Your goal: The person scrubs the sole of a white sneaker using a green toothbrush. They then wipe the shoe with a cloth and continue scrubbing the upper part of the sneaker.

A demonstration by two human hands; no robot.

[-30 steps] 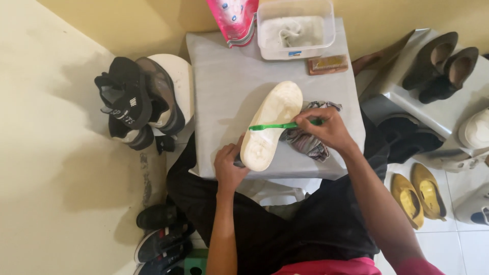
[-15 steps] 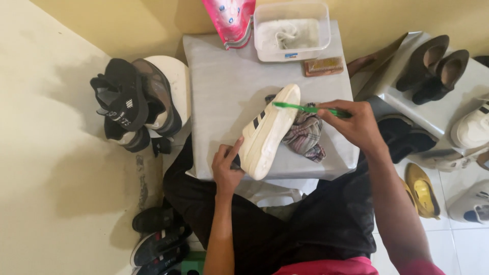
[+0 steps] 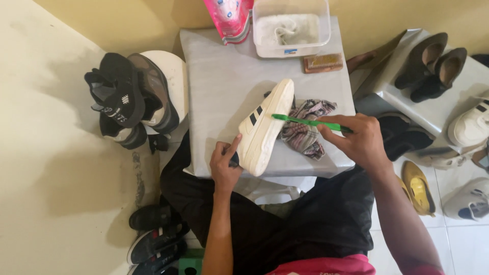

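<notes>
A white sneaker (image 3: pixel 265 127) with dark side stripes lies tilted on its side on the grey table (image 3: pixel 219 76). My left hand (image 3: pixel 225 164) grips it at the heel end, near the table's front edge. My right hand (image 3: pixel 356 140) holds a green toothbrush (image 3: pixel 305 122), whose head touches the sneaker's side by the sole. A striped rag (image 3: pixel 308 127) lies crumpled under and behind the sneaker.
A clear plastic tub (image 3: pixel 290 28) with white contents, a pink pouch (image 3: pixel 229 15) and a brown scrub brush (image 3: pixel 322 63) stand at the table's far edge. Dark sneakers (image 3: pixel 127 99) pile on a white stool at left. Heeled shoes (image 3: pixel 428 63) and other footwear fill the right.
The sneaker turned from sole-up onto its side, showing the stripes. My right hand with the toothbrush shifted from the sole to the sneaker's side.
</notes>
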